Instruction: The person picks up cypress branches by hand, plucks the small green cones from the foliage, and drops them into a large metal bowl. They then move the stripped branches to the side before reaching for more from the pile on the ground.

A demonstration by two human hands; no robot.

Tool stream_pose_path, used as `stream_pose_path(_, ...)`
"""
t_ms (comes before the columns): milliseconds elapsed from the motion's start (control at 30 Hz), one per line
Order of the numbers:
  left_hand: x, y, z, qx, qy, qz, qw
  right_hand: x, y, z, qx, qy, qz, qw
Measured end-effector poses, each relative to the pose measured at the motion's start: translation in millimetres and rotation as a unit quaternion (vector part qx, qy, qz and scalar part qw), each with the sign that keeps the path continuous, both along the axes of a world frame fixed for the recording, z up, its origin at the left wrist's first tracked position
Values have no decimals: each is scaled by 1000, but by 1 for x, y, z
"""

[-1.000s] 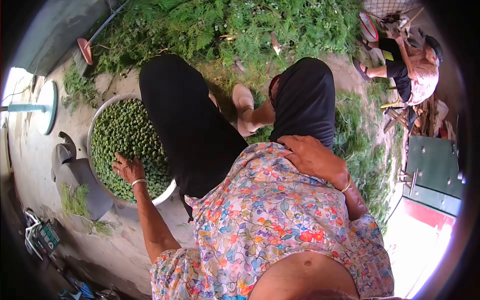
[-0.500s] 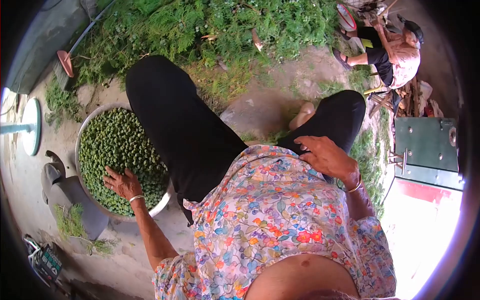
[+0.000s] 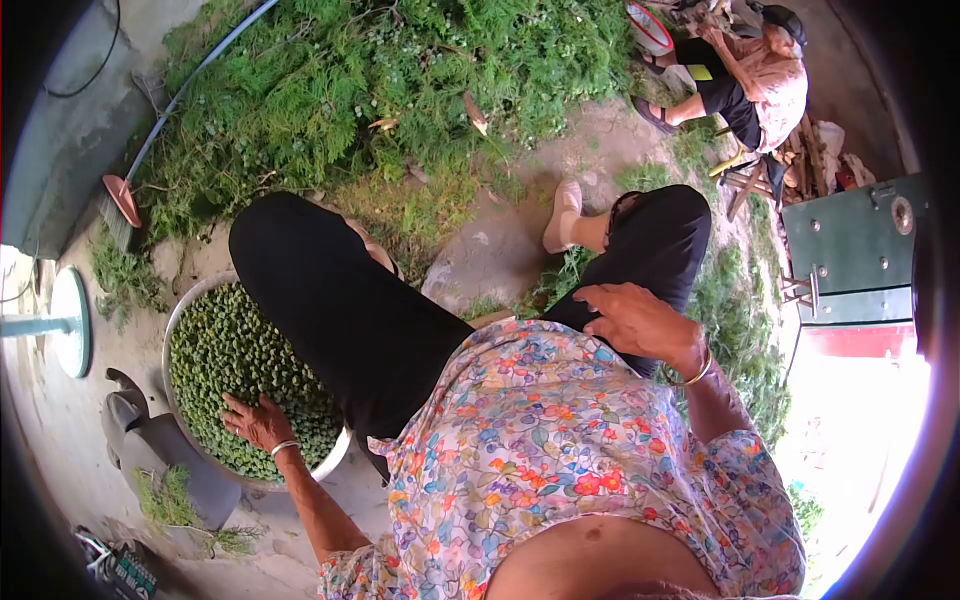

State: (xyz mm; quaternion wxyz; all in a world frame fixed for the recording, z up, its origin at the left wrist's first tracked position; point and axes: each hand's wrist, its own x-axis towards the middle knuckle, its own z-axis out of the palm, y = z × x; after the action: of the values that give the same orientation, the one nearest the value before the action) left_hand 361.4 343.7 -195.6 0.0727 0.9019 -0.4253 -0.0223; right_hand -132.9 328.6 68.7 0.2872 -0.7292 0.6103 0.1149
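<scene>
Fingers spread, my left hand (image 3: 258, 422) lies on a heap of small green cones or fruits (image 3: 235, 350), with nothing gripped that I can see. The heap fills a wide, pale metal basin (image 3: 170, 372) on the ground beside my left leg. A bracelet circles each wrist. Over by my right thigh (image 3: 655, 245), my right hand (image 3: 645, 325) rests with loosely stretched fingers and holds nothing visible.
Cut leafy green branches (image 3: 350, 90) are piled ahead. A dustpan and broom (image 3: 122, 200) stand at left. A grey bag-like object (image 3: 175, 460) lies beside the basin. Another person (image 3: 765, 80) sits at upper right, near a green metal panel (image 3: 860, 245).
My view has shifted, so the basin and left hand appear lower. My right foot now shows more fully. The left hand stays on the green heap; the right stays by the thigh.
</scene>
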Motion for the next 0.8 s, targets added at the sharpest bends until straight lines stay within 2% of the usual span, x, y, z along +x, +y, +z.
stream_pose_path(33, 0, -1, 3, -6, -4, 2, 1000, 1, -4, 2, -6, -4, 2, 1000)
stream_pose_path(100, 7, -4, 15, 27, 58, -14, 998, 6, -15, 7, 35, -13, -7, 999)
stream_pose_path(133, 13, -5, 13, 21, 34, -15, 999, 2, -19, 1, 40, -21, -4, 999)
stream_pose_path(167, 23, -4, 8, 11, 23, -10, 1000, 0, -22, 0, 30, -32, 3, 999)
stream_pose_path(233, 46, -3, 0, -84, 128, -13, 988, -2, -31, -2, -10, -50, 22, 998)
stream_pose_path(367, 72, -6, -5, -137, 82, 44, 986, -7, -53, -2, 12, -53, 44, 998)
stream_pose_path(433, 77, -12, 6, -129, 137, 45, 981, -12, -63, -11, -37, -68, 73, 994)
stream_pose_path(467, 71, -17, 19, -112, 79, 14, 991, -12, -72, -10, -20, -62, 87, 994)
stream_pose_path(500, 65, -27, 34, -120, 71, 19, 990, -13, -80, -10, -2, -52, 99, 994)
stream_pose_path(567, 53, -54, 59, -53, 75, -49, 995, -16, -97, -15, -25, -49, 114, 992)
stream_pose_path(600, 35, -74, 88, -6, 107, -76, 991, -17, -106, -16, -38, -57, 128, 989)
stream_pose_path(667, 42, -105, 70, -110, 28, -222, 968, -15, -125, -18, -50, -68, 141, 986)
stream_pose_path(700, 22, -130, 94, -96, 149, -196, 964, -13, -137, -20, -67, -55, 149, 985)
stream_pose_path(733, 1, -152, 112, -100, 200, -192, 955, -10, -148, -23, -81, -45, 160, 983)
stream_pose_path(767, -20, -174, 129, -84, 237, -188, 949, -9, -159, -25, -75, -54, 167, 982)
stream_pose_path(800, -28, -198, 130, -86, 209, -260, 939, -7, -171, -24, -78, -52, 183, 979)
